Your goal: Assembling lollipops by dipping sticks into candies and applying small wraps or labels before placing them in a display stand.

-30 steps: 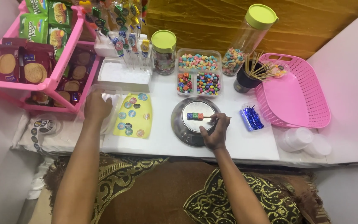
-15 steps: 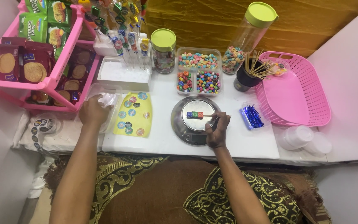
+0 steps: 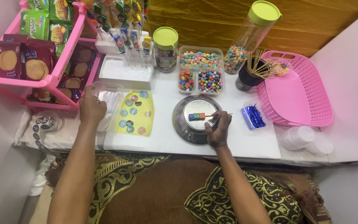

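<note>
A skewer (image 3: 207, 115) with three or four coloured candies threaded at its left end lies across the round metal tray (image 3: 183, 128) at the near middle of the desk (image 3: 162, 141). The right hand (image 3: 218, 128) pinches the bare stick just right of the candies, fingers pressed together around it. So the threading looks done or nearly so; the skewer is not yet wrapped or set aside, and the pink basket (image 3: 311, 112) at the right holds no finished pieces that show.

The left hand (image 3: 91, 108) rests curled on a stack of clear bags (image 3: 110, 101) at the left; whether it grips one I cannot tell. Beside it lies a yellow sticker sheet (image 3: 139, 120) with round stickers on it.

Far of the tray stand candy tubs (image 3: 201, 68), two jars (image 3: 165, 49) with green lids, and a dark cup of spare sticks (image 3: 247, 79). Blue twist ties (image 3: 253, 116) lie right of the tray, untouched. Wrapped skewers (image 3: 123, 41) stand in a white block at the far left.
</note>
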